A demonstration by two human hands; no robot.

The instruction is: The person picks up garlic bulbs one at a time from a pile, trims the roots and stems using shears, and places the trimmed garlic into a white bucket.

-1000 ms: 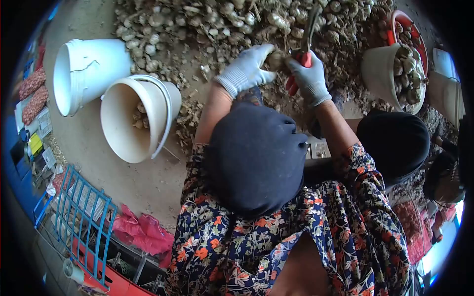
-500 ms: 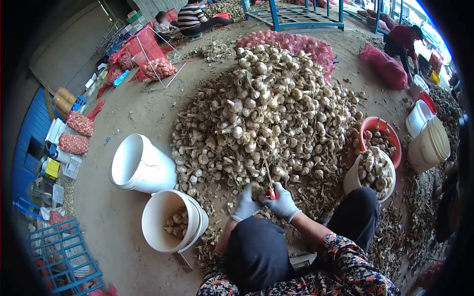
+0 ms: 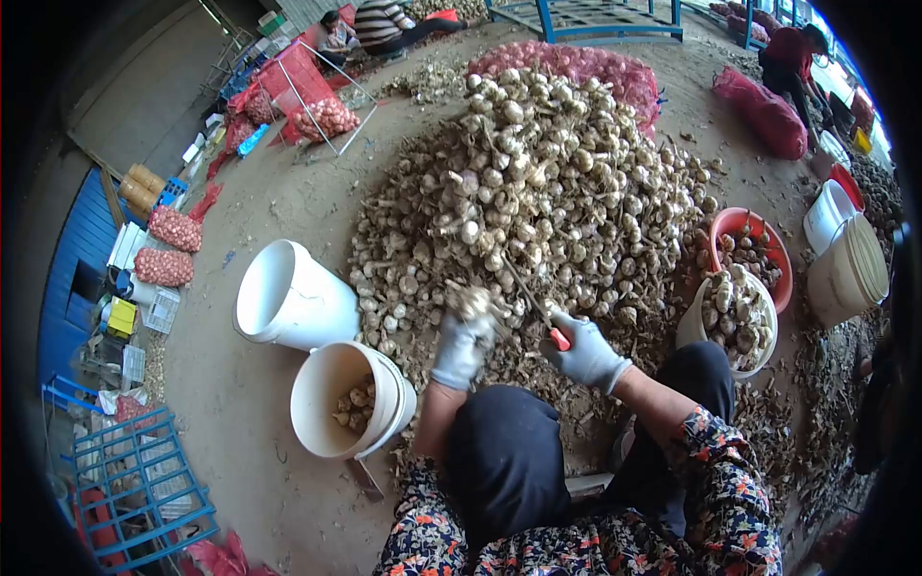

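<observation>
A large heap of garlic bulbs [image 3: 538, 182] lies on the ground in front of me. My left hand [image 3: 463, 348], in a grey-white glove, reaches to the heap's near edge with a garlic bulb [image 3: 469, 301] at its fingers; motion smears both. To its right, my gloved right hand [image 3: 588, 357] is closed around the red handle of a long, thin-bladed knife [image 3: 526, 291], whose blade points up and left over the heap. Left of my hands are a tilted white bucket [image 3: 322, 305] and a cream bucket [image 3: 305, 408] with some bulbs inside.
On the right stand a white bucket full of garlic [image 3: 691, 328], a red basin [image 3: 780, 252] and a lidded bucket [image 3: 845, 278]. A red net sack [image 3: 624, 82] lies behind the heap. Other people sit or bend in the background. Dry trimmings cover the ground beside my knees.
My left hand has moved away from the knife, forward and left to the heap with the bulb. My right hand has shifted slightly right and forward, still gripping the knife. The view has shifted.
</observation>
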